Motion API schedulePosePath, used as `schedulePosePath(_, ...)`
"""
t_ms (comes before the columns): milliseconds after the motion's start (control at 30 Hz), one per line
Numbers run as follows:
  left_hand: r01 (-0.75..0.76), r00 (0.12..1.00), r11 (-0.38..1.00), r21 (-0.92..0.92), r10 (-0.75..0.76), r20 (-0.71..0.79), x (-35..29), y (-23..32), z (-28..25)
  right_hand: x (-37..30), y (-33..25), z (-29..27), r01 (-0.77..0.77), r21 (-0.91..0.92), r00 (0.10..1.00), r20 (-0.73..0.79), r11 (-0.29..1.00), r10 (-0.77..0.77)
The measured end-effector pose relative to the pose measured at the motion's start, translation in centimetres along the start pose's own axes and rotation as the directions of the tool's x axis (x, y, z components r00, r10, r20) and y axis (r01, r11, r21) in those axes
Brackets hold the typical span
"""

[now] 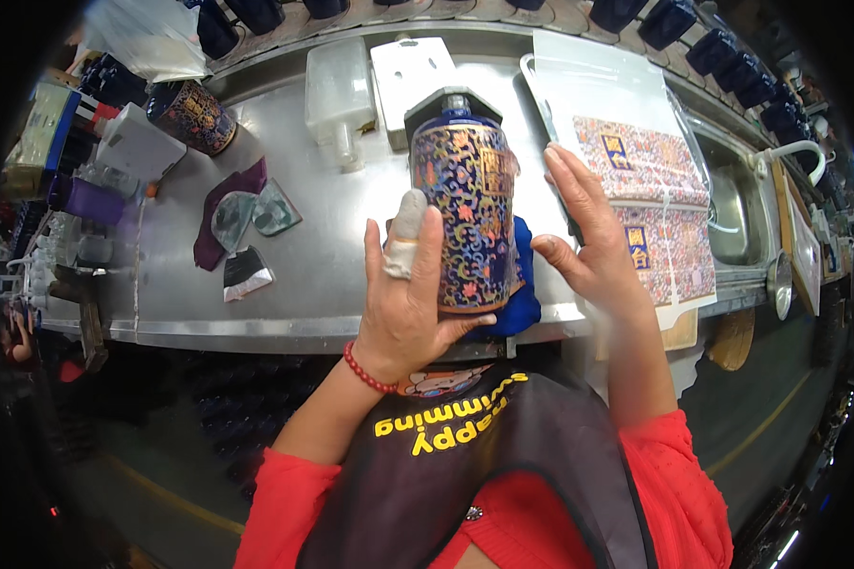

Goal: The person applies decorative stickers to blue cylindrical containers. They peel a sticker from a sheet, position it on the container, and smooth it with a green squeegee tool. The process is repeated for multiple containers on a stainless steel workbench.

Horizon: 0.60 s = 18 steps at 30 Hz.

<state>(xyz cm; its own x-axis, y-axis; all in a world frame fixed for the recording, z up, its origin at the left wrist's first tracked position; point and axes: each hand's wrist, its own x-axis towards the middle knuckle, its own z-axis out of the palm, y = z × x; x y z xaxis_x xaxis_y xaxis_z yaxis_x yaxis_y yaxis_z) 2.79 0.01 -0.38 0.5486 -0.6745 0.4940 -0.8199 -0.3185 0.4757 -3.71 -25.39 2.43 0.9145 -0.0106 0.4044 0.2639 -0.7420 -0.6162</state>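
While the left hand [397, 308] braces the patterned bottle [463, 223] on the metal bench [327, 237], fingers extended along its side, not wrapped round, light, even pressure should stop it shifting. The right hand [593, 242] hangs spread, apparently empty, between bottle and printed sheets [659, 156].

Saw deep navy on the bottle [474, 218], covered with gold, pink and orange floral scrolls. Found similar busy florals with blue panels on the printed sheets [669, 156]. Noted plain red sleeves [678, 484], black apron [569, 417], red beaded bracelet [362, 375].
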Motion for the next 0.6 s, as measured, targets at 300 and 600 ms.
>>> schedulePosePath(300,0.067,0.998,0.939,-0.337,-0.065,0.017,2.0,-2.7,-1.5,-5.0,-2.4,1.8,0.091,0.067,0.996,-0.02,0.994,-0.09)
schedulePosePath(600,-0.005,1.0,0.971,-0.237,0.007,0.006,3.8,-3.7,-1.0,-7.4,-3.5,3.7,0.057,-0.023,0.996,0.067,0.998,-0.056)
